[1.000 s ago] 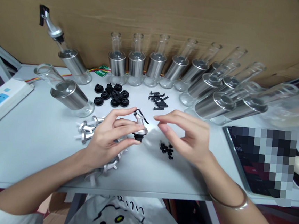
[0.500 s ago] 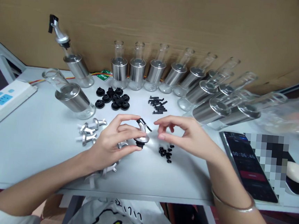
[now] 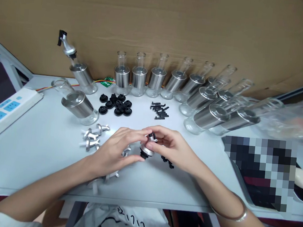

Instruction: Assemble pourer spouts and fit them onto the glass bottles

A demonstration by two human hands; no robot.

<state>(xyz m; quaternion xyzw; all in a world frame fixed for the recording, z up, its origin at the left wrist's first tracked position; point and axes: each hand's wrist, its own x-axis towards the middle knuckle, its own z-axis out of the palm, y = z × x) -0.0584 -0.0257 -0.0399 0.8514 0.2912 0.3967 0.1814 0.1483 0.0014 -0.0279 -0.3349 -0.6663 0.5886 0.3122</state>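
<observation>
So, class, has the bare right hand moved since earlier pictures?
Yes: the right hand moved left, relative to the thin black sticks, onto the silver-and-black pourer.

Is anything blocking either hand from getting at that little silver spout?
Nothing visible is: the left hand and right hand both have fingers on the pour spout. Small black parts lie nearby, not between.

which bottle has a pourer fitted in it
The back-left bottle: a silver pourer with a black lever sits in its neck. The other bottles show bare glass necks without a pourer.
</observation>
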